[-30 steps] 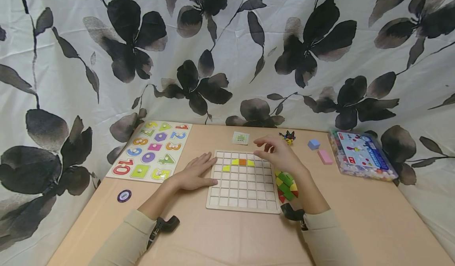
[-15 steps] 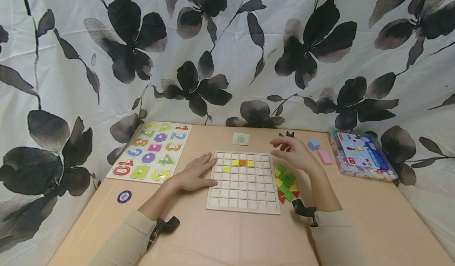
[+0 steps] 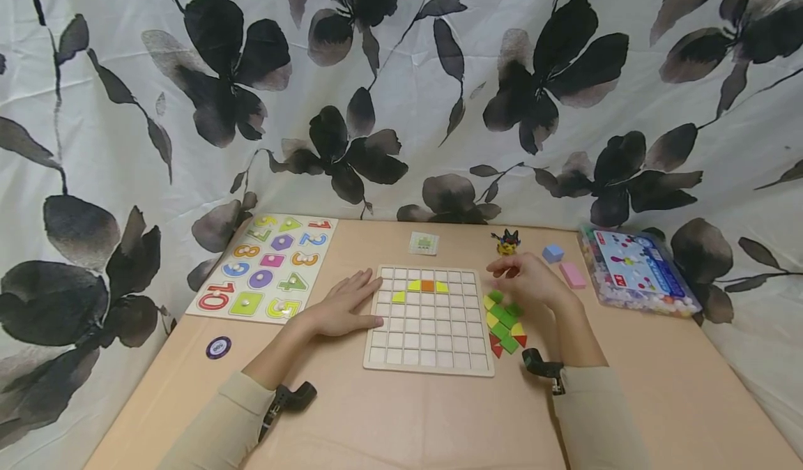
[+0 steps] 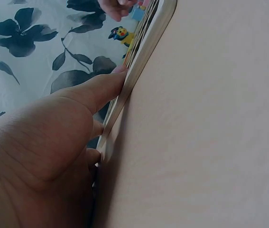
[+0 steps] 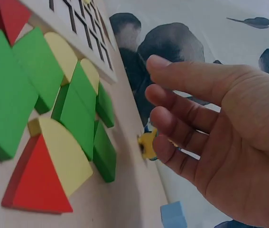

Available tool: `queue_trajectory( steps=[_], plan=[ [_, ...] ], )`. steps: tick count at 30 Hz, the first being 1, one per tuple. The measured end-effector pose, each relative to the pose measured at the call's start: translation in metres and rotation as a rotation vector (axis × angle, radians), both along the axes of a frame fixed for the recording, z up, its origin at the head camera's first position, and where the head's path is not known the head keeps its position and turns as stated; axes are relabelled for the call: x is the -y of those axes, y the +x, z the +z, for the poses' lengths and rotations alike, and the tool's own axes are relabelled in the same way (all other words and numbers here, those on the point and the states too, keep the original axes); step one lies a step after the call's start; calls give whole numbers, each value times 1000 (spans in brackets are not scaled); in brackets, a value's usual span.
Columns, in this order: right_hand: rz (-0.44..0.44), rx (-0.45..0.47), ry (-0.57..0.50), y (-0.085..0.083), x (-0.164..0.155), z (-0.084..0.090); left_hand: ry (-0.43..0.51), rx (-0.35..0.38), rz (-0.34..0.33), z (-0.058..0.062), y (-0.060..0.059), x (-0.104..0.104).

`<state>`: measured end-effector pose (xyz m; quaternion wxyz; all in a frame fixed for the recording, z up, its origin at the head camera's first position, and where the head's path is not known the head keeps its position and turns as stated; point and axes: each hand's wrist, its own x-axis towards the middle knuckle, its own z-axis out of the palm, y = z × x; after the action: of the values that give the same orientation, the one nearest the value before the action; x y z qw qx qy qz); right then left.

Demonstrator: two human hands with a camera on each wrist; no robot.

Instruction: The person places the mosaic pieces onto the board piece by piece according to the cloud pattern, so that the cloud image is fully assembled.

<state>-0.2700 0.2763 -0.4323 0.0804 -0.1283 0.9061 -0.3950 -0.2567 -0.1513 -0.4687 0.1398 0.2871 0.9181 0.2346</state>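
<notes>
A wooden grid board [image 3: 429, 341] lies in front of me, with several yellow pieces and an orange square [image 3: 428, 286] in its upper cells. My left hand [image 3: 343, 306] rests at the board's left side, fingers extended; the left wrist view shows the thumb [image 4: 103, 88] on the rim. To the right of the board lies a pile of green, yellow and red blocks [image 3: 504, 323]. Over the far end of that pile is my right hand [image 3: 533, 279], its fingers loosely bent. In the right wrist view nothing sits between thumb and fingers, and a green block [image 5: 6, 95] shows close by.
Behind the board lies a small card [image 3: 424, 243]. A yellow and black figurine [image 3: 507, 242], a blue block [image 3: 553, 252], a pink block [image 3: 572, 275] and a bead box [image 3: 640, 271] stand at the back right. Leftward are a number puzzle [image 3: 263, 268] and a round disc [image 3: 218, 347].
My right hand has moved off the board's upper right corner, rightward and slightly nearer, to above the block pile. The left hand stays in place on the board's edge.
</notes>
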Motion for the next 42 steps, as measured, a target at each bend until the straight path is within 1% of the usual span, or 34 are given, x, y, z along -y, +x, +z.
queue_trajectory(
  steps=[4, 11, 16, 20, 24, 30, 37, 42],
  plan=[
    [19, 24, 9, -3, -2, -3, 17, -5, -1, 1, 0, 0],
    [45, 90, 14, -8, -8, -12, 19, -8, 0, 0, 0, 1],
    [67, 113, 19, -10, -11, -20, 13, -5, 0, -2, -1, 1],
    [83, 97, 34, -10, -11, -25, -1, -7, 1, -3, -2, 2],
    [100, 74, 38, -10, -9, -25, -6, -12, 2, -4, -3, 1],
    [90, 99, 49, -13, -10, -26, 12, -16, 0, -2, -2, 1],
    [100, 89, 31, -12, -9, -26, 5, -19, -7, -3, -2, 2],
    [102, 82, -7, -10, -9, -24, -11, -8, 0, -4, -2, 2]
  ],
)
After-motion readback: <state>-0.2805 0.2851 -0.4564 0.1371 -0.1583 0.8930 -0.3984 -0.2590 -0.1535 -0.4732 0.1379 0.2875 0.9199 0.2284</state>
